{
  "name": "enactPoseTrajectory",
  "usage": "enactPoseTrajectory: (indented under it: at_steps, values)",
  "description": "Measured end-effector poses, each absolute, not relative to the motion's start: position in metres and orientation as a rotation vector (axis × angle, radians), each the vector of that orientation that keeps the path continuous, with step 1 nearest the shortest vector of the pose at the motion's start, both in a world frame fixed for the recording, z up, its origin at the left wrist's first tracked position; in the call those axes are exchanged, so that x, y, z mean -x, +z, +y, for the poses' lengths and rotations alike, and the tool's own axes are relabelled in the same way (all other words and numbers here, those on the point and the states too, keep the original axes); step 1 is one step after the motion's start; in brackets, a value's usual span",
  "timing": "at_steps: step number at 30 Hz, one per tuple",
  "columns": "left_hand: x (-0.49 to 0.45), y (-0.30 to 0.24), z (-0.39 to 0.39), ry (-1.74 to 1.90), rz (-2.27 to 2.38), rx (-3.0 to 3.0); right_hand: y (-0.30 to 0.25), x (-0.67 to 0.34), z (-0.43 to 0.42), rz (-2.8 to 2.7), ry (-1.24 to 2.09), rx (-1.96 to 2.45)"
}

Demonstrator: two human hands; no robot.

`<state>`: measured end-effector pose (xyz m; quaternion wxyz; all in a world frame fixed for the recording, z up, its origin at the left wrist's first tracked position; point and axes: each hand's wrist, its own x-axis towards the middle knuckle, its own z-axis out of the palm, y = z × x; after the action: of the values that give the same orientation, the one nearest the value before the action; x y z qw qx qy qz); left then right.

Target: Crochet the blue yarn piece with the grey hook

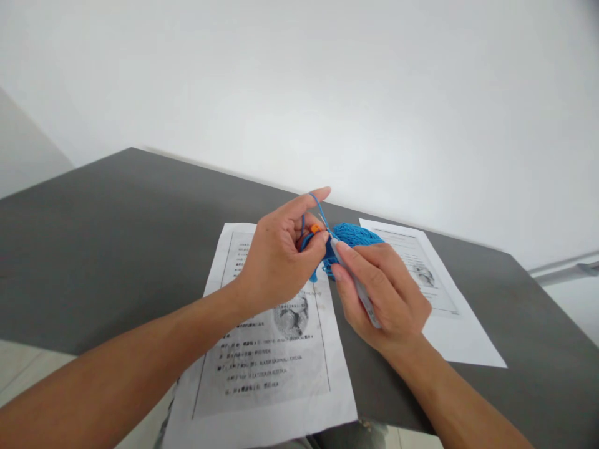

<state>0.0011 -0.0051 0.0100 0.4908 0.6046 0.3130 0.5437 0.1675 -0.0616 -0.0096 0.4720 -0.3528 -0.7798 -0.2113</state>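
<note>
My left hand (285, 249) pinches a small piece of blue crochet work (306, 241) between thumb and fingers, most of it hidden behind them. An orange clip-like marker (316, 229) shows at its edge. Blue yarn (320, 204) runs over my raised left index finger and down to the work. Held like a pen in my right hand (384, 293) is a crochet hook with a grey handle (360, 290); its tip meets the work by my left thumb. Just behind my hands lies a bundle of blue yarn (358, 234), partly covered by the right hand.
A printed sheet (262, 399) with text and a picture lies under my hands, reaching over the table's near edge. Another printed sheet (468, 337) lies to the right. The dark grey table (140, 249) stands against a white wall (299, 93).
</note>
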Motion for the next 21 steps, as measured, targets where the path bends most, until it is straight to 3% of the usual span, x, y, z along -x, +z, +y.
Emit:
enactPoseTrajectory:
  at_steps: [5,16,21]
  values:
    - [-0.003,0.01,-0.007,1.406,0.741,-1.437,-0.012,-0.16,-0.063,-1.919,-0.529,0.878]
    - [0.01,0.019,-0.005,1.208,0.317,-1.13,-0.015,-0.168,-0.05,-1.933,-0.93,0.579]
    - [0.015,0.022,-0.004,1.146,0.285,-1.107,-0.007,-0.18,-0.048,-1.98,-0.811,0.452]
